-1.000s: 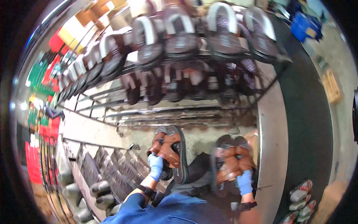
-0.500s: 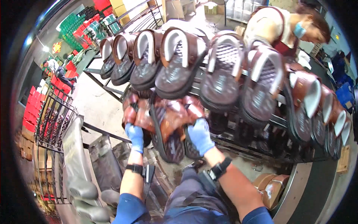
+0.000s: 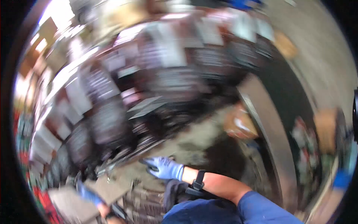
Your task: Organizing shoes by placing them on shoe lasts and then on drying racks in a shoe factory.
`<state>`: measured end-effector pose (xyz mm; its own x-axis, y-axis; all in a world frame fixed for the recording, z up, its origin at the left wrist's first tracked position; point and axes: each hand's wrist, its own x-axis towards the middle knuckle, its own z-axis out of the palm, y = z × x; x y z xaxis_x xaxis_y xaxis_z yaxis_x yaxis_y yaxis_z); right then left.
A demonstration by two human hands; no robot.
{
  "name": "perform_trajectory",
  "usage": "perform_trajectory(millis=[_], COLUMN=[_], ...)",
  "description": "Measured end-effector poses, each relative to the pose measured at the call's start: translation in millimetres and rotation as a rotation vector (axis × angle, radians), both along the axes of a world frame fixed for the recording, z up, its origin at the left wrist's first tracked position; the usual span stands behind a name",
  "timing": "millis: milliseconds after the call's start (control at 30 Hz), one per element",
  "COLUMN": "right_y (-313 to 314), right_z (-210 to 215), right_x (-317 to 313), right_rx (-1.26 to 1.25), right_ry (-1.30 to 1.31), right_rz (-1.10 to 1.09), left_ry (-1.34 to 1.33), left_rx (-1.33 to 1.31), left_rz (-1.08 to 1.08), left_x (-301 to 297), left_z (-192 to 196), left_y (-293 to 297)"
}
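Observation:
My right hand [image 3: 165, 168], in a light-blue glove, is in front of the rack's lower edge. Its fingers point left and look apart, with a dark gap between them; no sandal shows in it. Lower left is my left hand [image 3: 88, 193], also gloved and smeared by motion, beside a flat grey-beige surface [image 3: 67, 203]. Whether it holds anything cannot be made out. Beyond both hands, brown sandals [image 3: 108, 119] with pale strap linings stand in a blurred row on the rack.
A curved metal-edged dark belt [image 3: 261, 112] runs down the right side. Between it and the rack lies a brown carton [image 3: 240, 121]. Farther right stands another brown box [image 3: 325, 128]. Red crates [image 3: 44, 203] are at the lower left edge.
The view has swung to the right. Both hands were holding brown sandals below the rack; now they are apart and lower, and no sandal is visible in the right one.

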<state>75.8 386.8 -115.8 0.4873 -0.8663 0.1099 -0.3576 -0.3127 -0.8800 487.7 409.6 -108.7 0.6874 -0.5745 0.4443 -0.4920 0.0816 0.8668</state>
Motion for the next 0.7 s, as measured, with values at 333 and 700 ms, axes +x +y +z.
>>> perform_trajectory(millis=[333,700], right_y=[331.0,455.5], right_z=[-98.2,-99.2], right_x=[-404.0,-652.5], right_rx=[0.687,0.286], right_ry=[0.360,-0.149], right_rz=[-1.477,-2.046], left_ry=[-0.076,-0.538], left_rx=[0.837,0.569], left_rz=[-1.115,-2.062], left_x=[-528.7,-1115.2], left_z=[-116.3,-66.1], left_y=[71.4,192.1])
